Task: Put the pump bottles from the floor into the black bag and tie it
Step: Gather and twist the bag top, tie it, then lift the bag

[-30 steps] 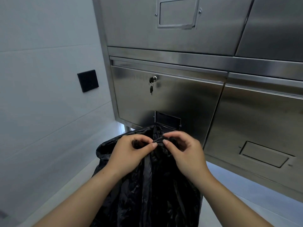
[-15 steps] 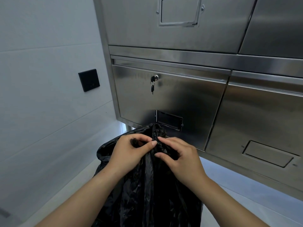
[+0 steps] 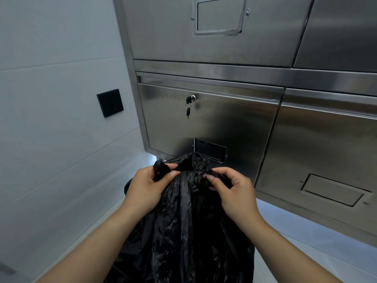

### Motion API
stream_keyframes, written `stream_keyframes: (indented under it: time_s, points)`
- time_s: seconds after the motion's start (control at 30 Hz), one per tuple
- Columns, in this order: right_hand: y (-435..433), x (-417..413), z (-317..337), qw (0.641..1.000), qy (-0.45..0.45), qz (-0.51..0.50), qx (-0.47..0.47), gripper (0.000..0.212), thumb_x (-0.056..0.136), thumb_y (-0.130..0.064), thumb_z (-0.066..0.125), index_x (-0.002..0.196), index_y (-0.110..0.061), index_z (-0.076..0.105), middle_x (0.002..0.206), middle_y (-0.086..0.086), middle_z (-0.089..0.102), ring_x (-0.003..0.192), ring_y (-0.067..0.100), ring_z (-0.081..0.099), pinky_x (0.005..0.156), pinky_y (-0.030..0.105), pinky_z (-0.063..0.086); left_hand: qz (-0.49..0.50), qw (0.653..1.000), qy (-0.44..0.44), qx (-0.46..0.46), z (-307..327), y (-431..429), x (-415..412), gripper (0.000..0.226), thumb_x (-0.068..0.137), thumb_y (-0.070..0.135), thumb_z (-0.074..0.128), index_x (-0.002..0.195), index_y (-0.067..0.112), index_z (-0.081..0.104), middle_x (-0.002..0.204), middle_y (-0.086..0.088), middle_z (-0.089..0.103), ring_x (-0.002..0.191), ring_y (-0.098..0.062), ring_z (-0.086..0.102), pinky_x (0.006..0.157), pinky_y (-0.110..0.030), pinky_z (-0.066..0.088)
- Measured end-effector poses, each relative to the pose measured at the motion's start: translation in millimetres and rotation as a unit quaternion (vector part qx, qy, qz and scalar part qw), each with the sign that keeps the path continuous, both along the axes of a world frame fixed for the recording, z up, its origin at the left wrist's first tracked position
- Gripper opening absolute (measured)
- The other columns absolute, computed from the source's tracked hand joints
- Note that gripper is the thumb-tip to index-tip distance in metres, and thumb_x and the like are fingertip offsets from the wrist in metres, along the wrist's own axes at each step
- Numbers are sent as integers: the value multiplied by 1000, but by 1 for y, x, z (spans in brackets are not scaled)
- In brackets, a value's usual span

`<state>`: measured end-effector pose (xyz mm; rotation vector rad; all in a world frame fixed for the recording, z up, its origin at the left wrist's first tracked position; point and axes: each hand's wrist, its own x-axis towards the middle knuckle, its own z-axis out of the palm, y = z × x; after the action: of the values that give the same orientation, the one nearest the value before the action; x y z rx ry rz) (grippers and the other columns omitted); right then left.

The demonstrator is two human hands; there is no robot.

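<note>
The black bag (image 3: 183, 231) hangs full and crinkled in front of me, its mouth gathered into a bunch at the top. My left hand (image 3: 145, 188) pinches one strip of the bag's top on the left. My right hand (image 3: 232, 190) grips another strip on the right. The bunched neck of the bag rises between the two hands. No pump bottles show; the bag's inside is hidden.
A stainless steel cabinet (image 3: 234, 123) stands close ahead, with a key (image 3: 188, 111) hanging from its lock and a recessed handle (image 3: 210, 149) just behind the bag. A white wall with a black switch plate (image 3: 110, 102) is at the left. Pale floor (image 3: 306, 240) lies below the cabinet.
My hands have drawn apart, each pulling a strip of the bag's top outward, where before the fingertips met at the middle.
</note>
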<state>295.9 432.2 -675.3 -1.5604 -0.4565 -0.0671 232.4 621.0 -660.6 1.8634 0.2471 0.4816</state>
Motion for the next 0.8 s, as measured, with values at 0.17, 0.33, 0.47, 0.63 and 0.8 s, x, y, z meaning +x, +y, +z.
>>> stream_keyframes:
  time_s: [0.17,0.33,0.47,0.63,0.8]
  points:
    - [-9,3,0,999,24,28,15,27,78,-6,71,71,-32,73,75,-13,73,70,4,68,62,14,53,-8,997,6,73,6,5,-6,15,79,31,72,90,42,73,89,21,74,89,3,67,83,-21,47]
    - [-6,3,-1,1000,5,8,7,32,78,-7,72,72,-39,72,76,-15,72,71,2,68,66,17,54,-89,994,24,51,18,6,-12,20,87,21,64,102,34,68,100,11,74,97,-2,66,80,-9,47]
    - [-9,6,-2,1000,15,-3,19,31,78,-7,72,72,-37,72,77,-14,73,72,4,69,68,18,55,-88,989,67,-99,33,7,-18,35,79,47,56,101,24,71,105,5,73,105,-13,65,90,-34,53]
    - [-9,6,-2,1000,16,-5,25,24,78,-7,72,76,-31,71,77,-11,73,72,5,69,69,20,56,-27,992,88,-81,41,7,-17,32,95,30,47,83,21,75,99,6,74,97,-9,66,68,-18,56]
    - [-8,4,1,1000,7,-8,22,26,78,-7,72,75,-33,70,75,-14,73,72,5,69,72,23,57,-33,988,147,-30,34,5,-15,41,91,-2,36,98,24,66,105,3,71,107,-13,59,81,-25,53]
